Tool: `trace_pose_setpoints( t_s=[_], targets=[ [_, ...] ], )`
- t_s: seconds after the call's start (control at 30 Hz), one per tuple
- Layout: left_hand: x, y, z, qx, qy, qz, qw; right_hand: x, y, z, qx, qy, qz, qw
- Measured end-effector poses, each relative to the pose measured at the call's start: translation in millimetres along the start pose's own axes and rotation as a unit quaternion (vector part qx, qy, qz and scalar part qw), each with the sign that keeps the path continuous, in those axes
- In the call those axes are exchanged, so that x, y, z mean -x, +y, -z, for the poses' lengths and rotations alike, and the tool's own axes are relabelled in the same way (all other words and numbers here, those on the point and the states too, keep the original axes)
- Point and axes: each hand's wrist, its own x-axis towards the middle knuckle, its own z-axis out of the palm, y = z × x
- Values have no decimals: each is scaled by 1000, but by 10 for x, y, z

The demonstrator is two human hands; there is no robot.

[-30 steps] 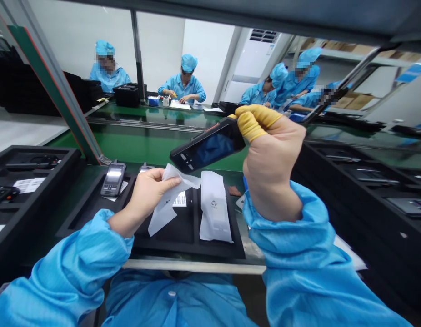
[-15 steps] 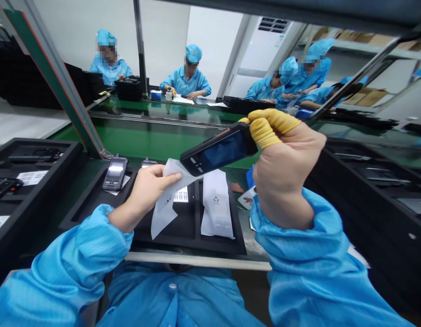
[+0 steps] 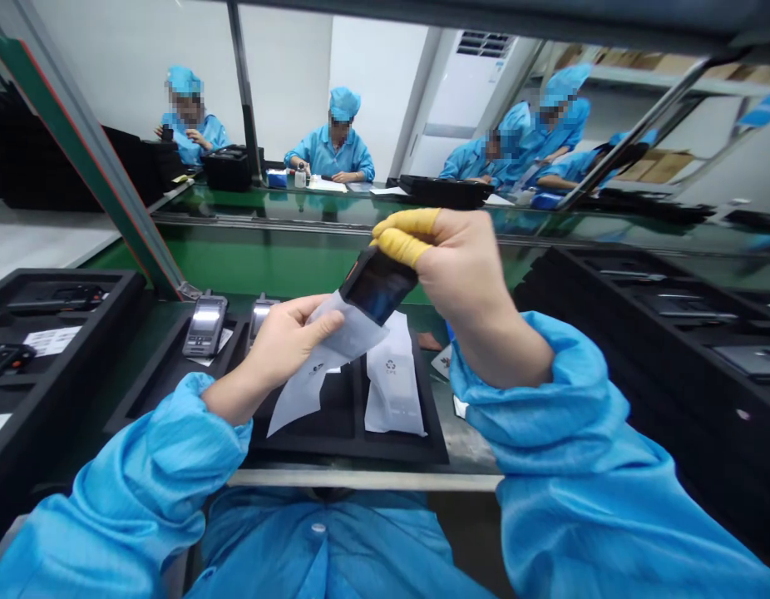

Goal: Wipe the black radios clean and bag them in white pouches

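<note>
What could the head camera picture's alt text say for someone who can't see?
A right hand in yellow finger cots holds a black handset at the mouth of a white bag pinched by the left hand, above a black tray. Workers in blue sit behind.

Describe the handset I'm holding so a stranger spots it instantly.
Above the central black tray, the right hand holds a black handset, its lower end in a white pouch pinched by the left hand. It alone is raised; two other handsets rest in the tray.
</note>
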Motion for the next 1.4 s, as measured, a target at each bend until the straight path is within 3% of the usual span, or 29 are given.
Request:
trace_pose_setpoints(
  t_s=[0.07, 0.33, 0.5, 0.6, 0.7, 0.77, 0.87, 0.93, 1.0, 1.2, 1.3, 1.4],
  targets=[
    [-19, 35, -49, 2, 8, -20, 1000, 14, 0, -43, 6, -31, -13, 999],
    [-67, -16, -213, -31, 145, -105, 983, 222, 49, -86, 40, -63, -19, 997],
    [3, 185, -307, -62, 124, -154, 978, 286, 7, 86, -10, 12, -22, 1000],
    [-6, 332, -364, -69, 129, -189, 971, 323, 59, 162, -30, 10, -46, 998],
    [-45, 412, -434, -18, 127, -201, 971, 391, 176, 177, -113, -54, -84, 989],
    [-67, 428, -483, 30, 112, -165, 979, 459, 248, 137, -170, -122, -100, 973],
    [-104, 401, -521, 104, 124, -108, 981, 584, 322, 1, -166, -211, -110, 957],
    [-154, 325, -497, 149, 140, -85, 975, 666, 386, -121, -146, -223, -136, 954],
    [-230, 181, -431, 176, 155, -67, 970, 740, 497, -252, -149, -197, -193, 949],
    [-481, -517, -159, 157, 241, 4, 958, 963, 884, -561, -174, -203, -370, 890],
    [-561, -784, -98, 104, 241, 49, 964, 1032, 848, -409, -102, -160, -365, 911],
    [-624, -909, -104, 68, 219, 79, 970, 982, 781, 99, -63, -76, -271, 957]
  ],
)
